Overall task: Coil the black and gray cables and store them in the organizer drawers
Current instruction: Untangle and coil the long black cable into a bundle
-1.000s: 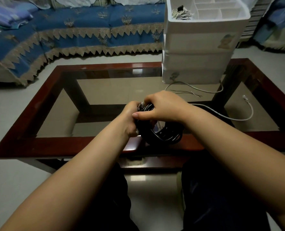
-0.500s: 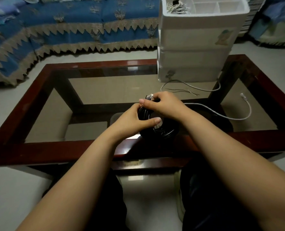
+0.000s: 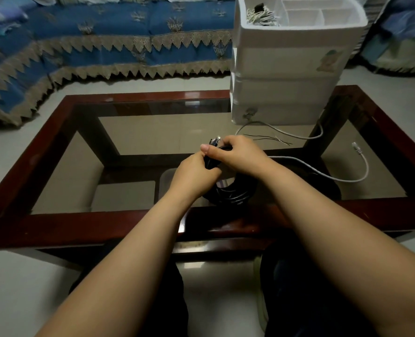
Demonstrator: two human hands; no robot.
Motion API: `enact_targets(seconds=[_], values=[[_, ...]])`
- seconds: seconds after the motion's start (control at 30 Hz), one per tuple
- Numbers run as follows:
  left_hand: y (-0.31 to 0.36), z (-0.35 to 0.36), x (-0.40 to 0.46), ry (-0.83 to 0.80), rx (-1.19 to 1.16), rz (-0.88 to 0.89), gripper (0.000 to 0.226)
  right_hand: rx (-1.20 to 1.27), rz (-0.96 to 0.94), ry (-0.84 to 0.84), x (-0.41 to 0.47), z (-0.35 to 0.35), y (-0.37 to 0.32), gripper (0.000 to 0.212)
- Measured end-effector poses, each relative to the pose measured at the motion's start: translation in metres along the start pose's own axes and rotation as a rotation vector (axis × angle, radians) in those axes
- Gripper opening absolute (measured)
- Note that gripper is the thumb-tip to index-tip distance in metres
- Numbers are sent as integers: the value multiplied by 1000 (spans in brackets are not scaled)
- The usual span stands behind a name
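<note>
A coiled black cable [image 3: 233,194] hangs above the near edge of the glass table. My left hand [image 3: 194,177] grips the coil's upper left side. My right hand [image 3: 238,154] pinches the cable's top, where a metal plug end sticks up between the fingers. A gray cable [image 3: 347,179] lies loose on the glass to the right and runs back toward the white organizer drawers [image 3: 286,69] at the far right of the table. The organizer's open top tray holds a pale coiled cable in its left compartment.
The table has a dark red wooden frame [image 3: 43,224] around a glass top. Two thin dark wires [image 3: 267,138] lie in front of the organizer. A blue sofa with fringed cover [image 3: 104,40] stands behind the table. My knees are under the near edge.
Both hands and the black coil have moved slightly away from me over the glass. The left hand has shifted its grip up the coil, close under the right thumb.
</note>
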State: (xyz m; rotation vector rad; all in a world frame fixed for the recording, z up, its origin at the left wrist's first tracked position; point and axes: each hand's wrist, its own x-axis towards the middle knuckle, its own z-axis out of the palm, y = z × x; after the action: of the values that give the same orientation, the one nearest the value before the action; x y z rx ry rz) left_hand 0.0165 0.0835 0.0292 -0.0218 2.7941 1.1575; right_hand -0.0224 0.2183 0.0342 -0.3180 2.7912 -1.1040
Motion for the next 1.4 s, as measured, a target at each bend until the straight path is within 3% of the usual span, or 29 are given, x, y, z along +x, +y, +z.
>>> enact_targets(seconds=[0.07, 0.17, 0.23, 0.27, 0.4, 0.67, 0.87, 0.97, 1.17, 1.33, 1.4], values=[[0, -1, 5, -1, -28, -24, 11, 157, -2, -60, 12, -7, 1, 60], [-2, -1, 9, -38, -38, -42, 9, 268, 122, 187, 44, -23, 29, 46], [-4, 0, 12, -65, -31, -48, 10, -31, 292, 382, 58, -31, 63, 33], [-6, 0, 13, -70, -27, -52, 10, -188, 378, 386, 60, -33, 79, 28], [-11, -2, 18, -53, -18, -84, 12, -398, 538, 196, 60, -25, 110, 46], [-14, -3, 20, -85, -74, -115, 17, -459, 520, 236, 70, -17, 125, 34], [-13, -2, 21, -135, -102, -122, 11, -367, 497, 190, 72, -24, 130, 38], [-15, -1, 23, -141, -106, -121, 12, -417, 480, 162, 75, -25, 131, 31], [-19, -2, 26, -149, -92, -144, 12, -546, 508, 143, 75, -19, 117, 40], [-20, -3, 27, -142, -106, -163, 13, -142, 300, 455, 64, -41, 69, 26], [-22, -3, 28, -122, -92, -172, 12, 17, 179, 451, 51, -48, 32, 23]])
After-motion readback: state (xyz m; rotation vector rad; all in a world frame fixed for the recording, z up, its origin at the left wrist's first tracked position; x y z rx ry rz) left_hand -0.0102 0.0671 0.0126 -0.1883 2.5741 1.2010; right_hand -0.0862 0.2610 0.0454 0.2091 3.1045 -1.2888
